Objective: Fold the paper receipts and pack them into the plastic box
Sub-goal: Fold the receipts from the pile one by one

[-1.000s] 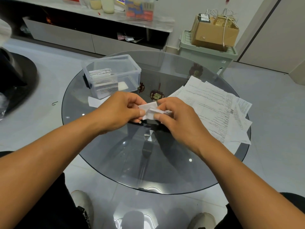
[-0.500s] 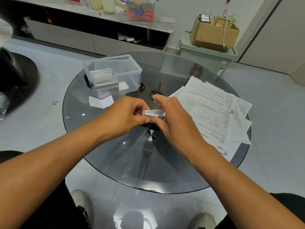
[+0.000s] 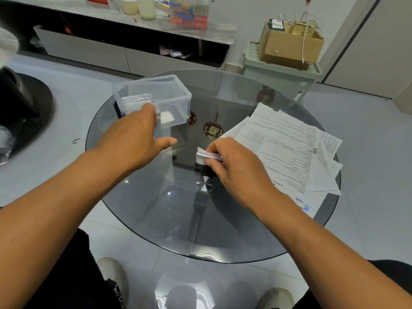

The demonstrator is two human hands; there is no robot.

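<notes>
- Seen from above, a person sits at a round glass table (image 3: 156,208), both bare forearms reaching forward over it.
- Right hand (image 3: 236,168): fingers and thumb are curled round a small folded receipt (image 3: 206,155), pinching it just above the glass near the middle of the table. The white folded edge sticks out to the left of the fingertips.
- Left hand (image 3: 136,137): stretched out toward the plastic box (image 3: 153,98), fingers extended and loosely spread, thumb pointing to the right. It holds nothing. The fingertips overlap the box's near wall; whether they touch it cannot be told.
- The plastic box is clear, has no lid on, and stands on the far left part of the table. Folded receipts (image 3: 137,99) stand packed at its left end; a small white piece (image 3: 167,118) lies on its floor toward the right.
- A loose spread of flat printed sheets (image 3: 285,148) covers the right side of the table, just beside the right hand.
- Through the glass, two dark red ornaments (image 3: 211,130) show between the box and the sheets.
- Beyond the table, a cardboard carton (image 3: 289,45) sits on a pale green bin (image 3: 278,74), and a low cabinet (image 3: 124,56) runs along the wall.
- Two pale shoes (image 3: 113,275) show on the floor below the table edge.
</notes>
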